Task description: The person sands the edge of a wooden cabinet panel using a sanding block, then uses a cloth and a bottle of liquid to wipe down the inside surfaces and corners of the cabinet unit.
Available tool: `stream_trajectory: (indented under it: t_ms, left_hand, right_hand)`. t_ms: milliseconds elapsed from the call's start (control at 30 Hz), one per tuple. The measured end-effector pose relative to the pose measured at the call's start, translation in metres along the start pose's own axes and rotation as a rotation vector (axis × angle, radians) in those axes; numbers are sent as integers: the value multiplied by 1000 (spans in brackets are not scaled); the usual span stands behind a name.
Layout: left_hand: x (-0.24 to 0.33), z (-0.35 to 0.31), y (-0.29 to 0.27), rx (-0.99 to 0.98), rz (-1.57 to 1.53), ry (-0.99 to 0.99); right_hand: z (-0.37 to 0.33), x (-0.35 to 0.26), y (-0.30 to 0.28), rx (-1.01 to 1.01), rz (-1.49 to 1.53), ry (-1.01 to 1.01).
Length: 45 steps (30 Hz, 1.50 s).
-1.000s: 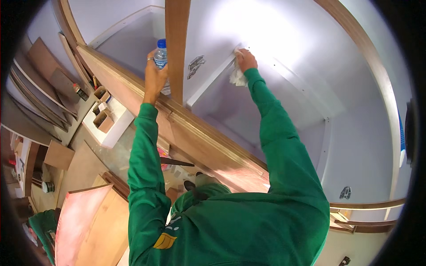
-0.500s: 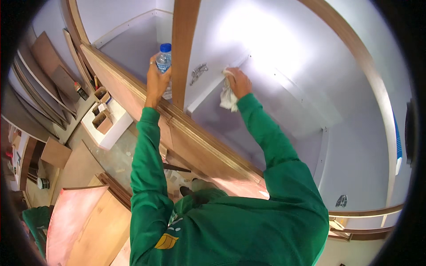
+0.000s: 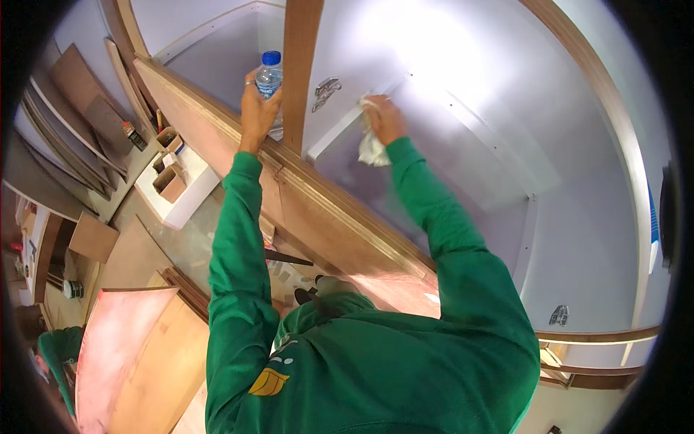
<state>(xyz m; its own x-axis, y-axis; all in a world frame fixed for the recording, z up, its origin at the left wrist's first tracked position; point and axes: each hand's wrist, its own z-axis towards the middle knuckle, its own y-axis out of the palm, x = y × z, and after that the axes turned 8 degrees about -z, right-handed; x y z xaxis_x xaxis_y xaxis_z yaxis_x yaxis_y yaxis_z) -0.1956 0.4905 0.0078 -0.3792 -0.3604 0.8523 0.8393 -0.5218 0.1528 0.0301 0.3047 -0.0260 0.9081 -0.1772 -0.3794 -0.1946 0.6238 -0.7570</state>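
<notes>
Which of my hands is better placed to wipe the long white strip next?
Probably your right hand: it holds the crumpled white cloth right at that long white strip. Your left hand, left of the brown wooden post, is around a clear blue-capped plastic bottle.

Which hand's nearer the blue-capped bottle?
Left. The left hand is gripping the bottle; the right hand is off to its right, beyond the wooden post, holding a white cloth.

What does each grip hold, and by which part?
The left grip holds a plastic bottle around its body; the right grip, a white cloth by its upper part.
</notes>
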Motion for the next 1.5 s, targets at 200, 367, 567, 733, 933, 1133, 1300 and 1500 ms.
stream_trajectory:
  t_ms: [200, 367, 567, 733, 933, 1133, 1300, 1500]
  left_hand:
    - [-19, 14, -11, 26, 22, 115]
    - [-7, 2, -4, 26, 107, 36]
    - [-15, 6, -12, 28, 84, 40]
    - [-14, 3, -2, 31, 49, 39]
    - [-20, 11, -11, 26, 42, 42]
    - [-10, 0, -5, 60, 66, 47]
    - [-26, 7, -7, 49, 86, 82]
    - [-29, 6, -10, 44, 122, 107]
  right_hand:
    - [-19, -47, -3, -24, -27, -168]
    - [2, -12, -11, -46, -81, 44]
    - [-37, -86, -14, -90, -22, -88]
    - [-3, -20, -10, -35, -127, -124]
    - [-42, -122, -18, -77, -52, -355]
    - [-36, -94, -20, -142, -38, -51]
    - [-46, -131, -18, -72, 32, -390]
    - [-36, -117, -21, -188, 90, -166]
